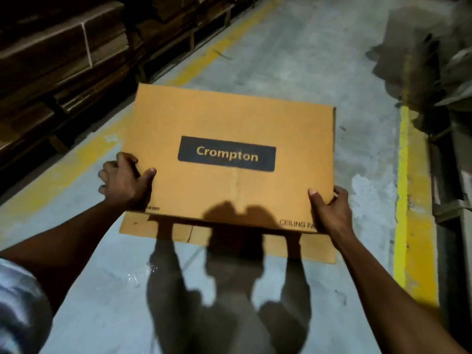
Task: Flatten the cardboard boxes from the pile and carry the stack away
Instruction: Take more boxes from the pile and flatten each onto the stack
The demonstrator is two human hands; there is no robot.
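The flattened box [229, 159], seemingly light and stiff, is gripped at its near corners by left hand [125, 182] and right hand [329, 208].

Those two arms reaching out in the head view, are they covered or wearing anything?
Mostly bare. The left hand and right hand wear no gloves, and no rings or watch show. A light short sleeve shows blurred on the left arm only.

The cardboard box [229, 159] sits between the left hand [125, 182] and the right hand [329, 210], over a flat cardboard sheet [158, 226] lying on the floor [293, 60]. Stacked cardboard [58, 54] stands to the left, a floor stripe [411, 200] runs along the right.
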